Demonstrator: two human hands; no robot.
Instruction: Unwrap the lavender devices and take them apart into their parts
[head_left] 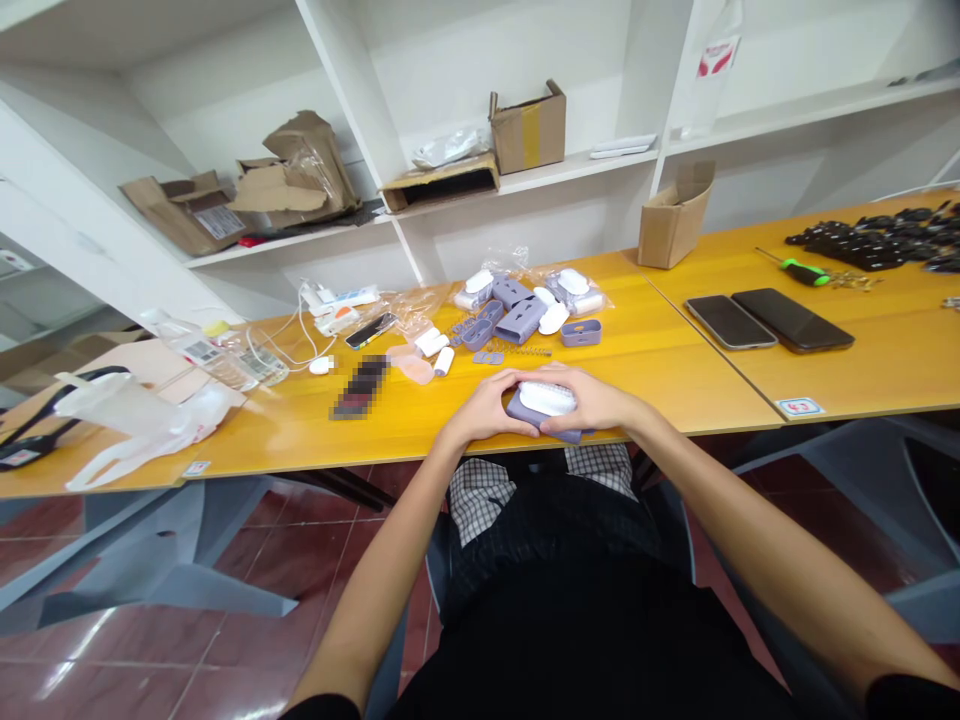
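At the table's near edge, my left hand [489,408] and my right hand [592,398] close round a purple plastic housing [564,434] from both sides. A white oval brush head [547,399], its surface finely bumpy, sits on top of the housing between my thumbs and fingers. My fingertips hide part of both pieces. Just beyond my hands lie several loose parts: a flat purple plate [489,358], a thin metal spring [529,350], a purple oval ring [582,333], purple housings [520,320] and white oval pieces [553,318].
Left of the parts are a white charger cable [296,352], water bottles [225,350] and a plastic bag with a cup [142,415]. To the right lie two phones [793,318], a green-handled screwdriver [804,271] and black parts [855,245]. A cardboard box [675,225] stands behind, before shelves.
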